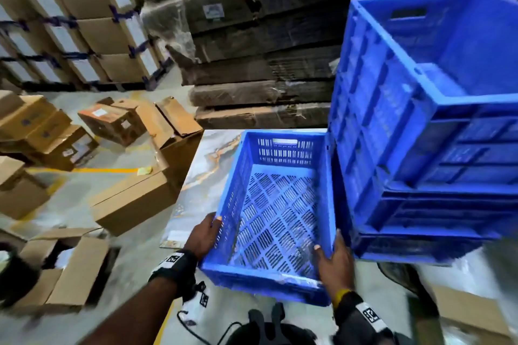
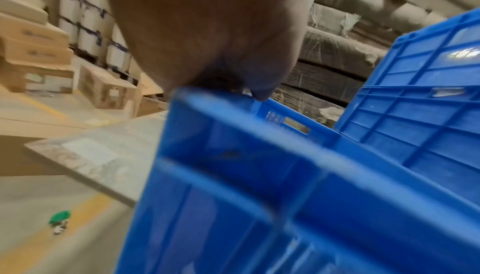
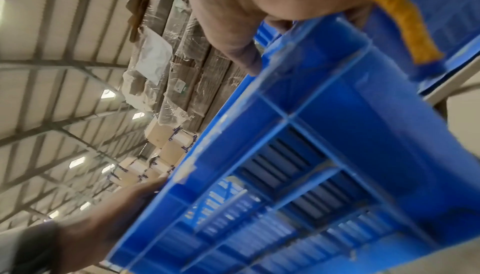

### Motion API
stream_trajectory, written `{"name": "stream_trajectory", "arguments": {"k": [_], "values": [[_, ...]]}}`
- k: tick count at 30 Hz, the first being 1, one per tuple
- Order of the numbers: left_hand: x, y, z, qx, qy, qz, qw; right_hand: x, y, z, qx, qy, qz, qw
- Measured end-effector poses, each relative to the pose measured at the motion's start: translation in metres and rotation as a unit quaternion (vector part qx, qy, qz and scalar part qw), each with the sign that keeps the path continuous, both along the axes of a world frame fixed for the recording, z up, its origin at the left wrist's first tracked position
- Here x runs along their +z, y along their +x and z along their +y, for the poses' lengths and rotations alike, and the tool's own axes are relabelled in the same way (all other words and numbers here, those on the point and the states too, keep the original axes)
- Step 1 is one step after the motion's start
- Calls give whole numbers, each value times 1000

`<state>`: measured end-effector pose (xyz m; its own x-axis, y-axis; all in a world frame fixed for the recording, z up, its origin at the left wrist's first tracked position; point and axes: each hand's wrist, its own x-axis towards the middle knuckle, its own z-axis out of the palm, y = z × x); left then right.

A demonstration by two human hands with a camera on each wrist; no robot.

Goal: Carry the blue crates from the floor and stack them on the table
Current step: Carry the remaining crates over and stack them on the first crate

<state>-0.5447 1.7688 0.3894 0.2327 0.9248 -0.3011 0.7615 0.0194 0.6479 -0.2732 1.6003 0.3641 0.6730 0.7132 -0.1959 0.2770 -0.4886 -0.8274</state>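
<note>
I hold a blue perforated crate (image 1: 273, 213) by the near ends of its long sides, its far part over the marble-patterned table (image 1: 207, 165). My left hand (image 1: 208, 232) grips the left rim, thumb over the edge. On the right rim my right hand (image 1: 332, 258) does the same, close against a stack of solid blue crates (image 1: 420, 134) standing on the table's right part. In the left wrist view the left hand (image 2: 221, 42) sits on the crate (image 2: 259, 176) rim. The right wrist view shows the right hand (image 3: 241, 22) on the crate (image 3: 311, 155) from below. Whether the crate touches the table I cannot tell.
Cardboard boxes (image 1: 134, 199) lie open and scattered on the floor left of the table. Strapped cartons (image 1: 84, 22) are stacked at the back left. Wrapped flat cardboard bundles (image 1: 266, 50) rise behind the table. A yellow line (image 1: 84, 170) crosses the floor.
</note>
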Motion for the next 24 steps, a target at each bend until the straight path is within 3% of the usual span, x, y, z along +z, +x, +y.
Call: {"name": "stream_trajectory", "arguments": {"k": [7,11,15,20,24], "values": [[16,-25,-66,11,35,-91,995,37,-13,-41,14,29,-10,999],[25,-41,-87,-20,78,-75,994,64,-27,-61,7,57,-21,998],[45,-54,-103,-3,105,-80,991,88,-41,-79,20,73,-33,997],[110,-67,-115,31,154,-88,984,128,-50,-95,23,104,-77,991],[200,-87,-131,45,246,-117,961,191,-56,-105,34,168,-105,980]]}}
